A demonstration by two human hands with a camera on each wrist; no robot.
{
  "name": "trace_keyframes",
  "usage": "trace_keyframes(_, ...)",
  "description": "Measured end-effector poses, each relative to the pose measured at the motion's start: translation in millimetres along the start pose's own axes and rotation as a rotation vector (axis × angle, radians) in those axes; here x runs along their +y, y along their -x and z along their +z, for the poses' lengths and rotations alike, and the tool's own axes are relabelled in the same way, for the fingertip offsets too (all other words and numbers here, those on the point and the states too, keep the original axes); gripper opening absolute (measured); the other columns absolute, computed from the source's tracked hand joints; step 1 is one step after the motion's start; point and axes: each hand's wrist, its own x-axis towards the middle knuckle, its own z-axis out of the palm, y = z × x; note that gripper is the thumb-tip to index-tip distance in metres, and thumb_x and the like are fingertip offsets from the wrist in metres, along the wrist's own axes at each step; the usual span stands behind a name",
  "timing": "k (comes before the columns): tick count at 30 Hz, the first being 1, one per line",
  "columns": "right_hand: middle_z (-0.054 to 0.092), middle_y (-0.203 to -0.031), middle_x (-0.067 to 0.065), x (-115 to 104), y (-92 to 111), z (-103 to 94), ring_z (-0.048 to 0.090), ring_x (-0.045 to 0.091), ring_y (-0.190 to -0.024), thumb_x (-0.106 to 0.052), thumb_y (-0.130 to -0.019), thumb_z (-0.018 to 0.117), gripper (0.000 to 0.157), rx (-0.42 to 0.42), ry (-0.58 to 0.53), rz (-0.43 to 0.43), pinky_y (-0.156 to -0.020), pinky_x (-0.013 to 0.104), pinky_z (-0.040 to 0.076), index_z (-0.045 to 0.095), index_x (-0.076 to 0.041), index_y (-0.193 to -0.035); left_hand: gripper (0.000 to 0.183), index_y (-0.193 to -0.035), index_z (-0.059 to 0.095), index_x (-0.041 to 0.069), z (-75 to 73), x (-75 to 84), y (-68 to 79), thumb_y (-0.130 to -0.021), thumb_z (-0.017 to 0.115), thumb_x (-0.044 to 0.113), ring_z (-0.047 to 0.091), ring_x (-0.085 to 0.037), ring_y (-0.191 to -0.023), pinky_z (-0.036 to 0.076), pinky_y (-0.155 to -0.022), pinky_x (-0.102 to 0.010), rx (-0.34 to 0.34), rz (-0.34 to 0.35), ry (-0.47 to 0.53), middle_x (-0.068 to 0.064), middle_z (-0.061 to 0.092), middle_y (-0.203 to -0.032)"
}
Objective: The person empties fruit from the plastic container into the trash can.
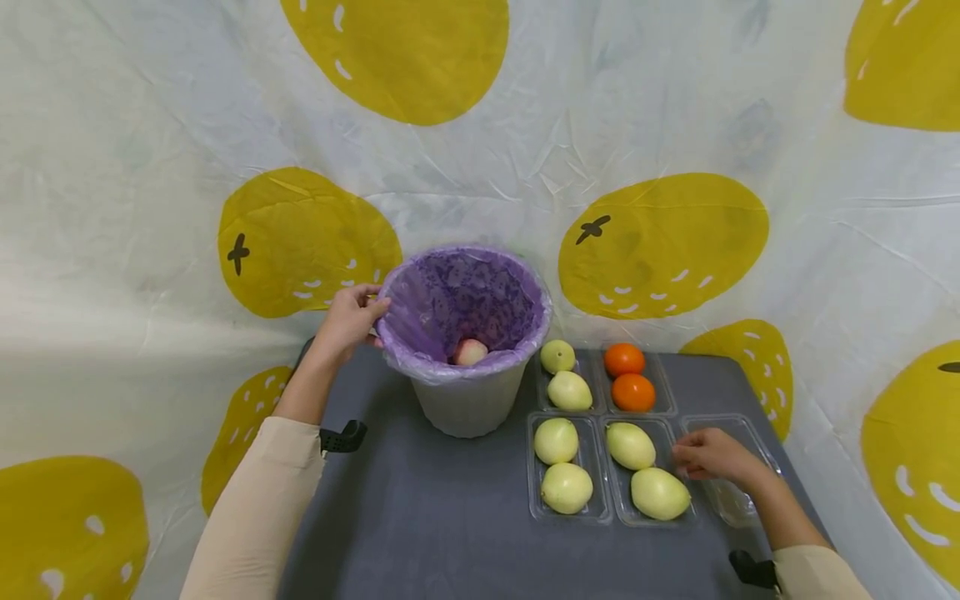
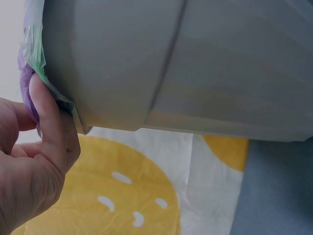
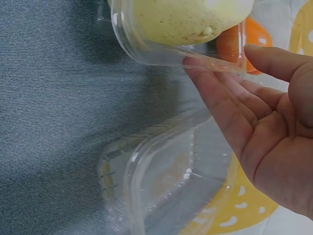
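My left hand [image 1: 349, 321] grips the left rim of a pale trash bin [image 1: 468, 406], thumb at the lined edge and fingers on the outside. A purple bag [image 1: 420, 308] lines the bin, and a red-and-cream fruit, like a peach [image 1: 470, 352], lies inside. Over at the right, my right hand [image 1: 716, 457] is beside a clear plastic tray [image 1: 626, 510] with two pale yellow-green melons [image 1: 660, 493]. In the right wrist view its fingers [image 3: 215, 95] are extended, fingertips right at the tray's rim, thumb apart from them. No fruit is in that hand.
An empty clear tray [image 1: 738, 504] lies under and right of my right hand. Another tray to the left carries two pale melons [image 1: 566, 488]. Behind are trays with two orange-red fruits [image 1: 633, 392] and two greenish fruits [image 1: 569, 391]. A fruit-print sheet [image 1: 480, 150] hangs behind the grey table [image 1: 420, 517].
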Motion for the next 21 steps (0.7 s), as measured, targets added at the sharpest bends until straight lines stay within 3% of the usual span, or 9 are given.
trace_keyframes(11,0.074,-0.091,0.014,8.6,-9.5,7.7,0.073,0.02,-0.078,-0.009,-0.102,0.063,0.028,0.028,0.005,0.016,-0.068,0.033,0.065,0.066,0.017,-0.111,0.052,-0.153,0.043,-0.003,0.2,0.4,0.8,-0.107,0.057,0.018,0.058,-0.012,-0.068,0.06,-0.051,-0.025,0.005,-0.002,0.006,-0.01,0.048,-0.097)
trace_keyframes(21,0.07,-0.089,0.014,7.8,-13.9,13.1,0.072,0.022,-0.078,0.001,-0.099,0.062,0.015,0.034,-0.026,0.025,-0.068,0.036,0.066,0.063,0.015,-0.101,0.053,-0.153,0.043,-0.002,-0.4,0.1,-0.3,-0.107,0.058,0.018,0.057,-0.013,-0.066,0.059,-0.051,-0.025,0.0,-0.013,0.014,-0.01,0.046,-0.098)
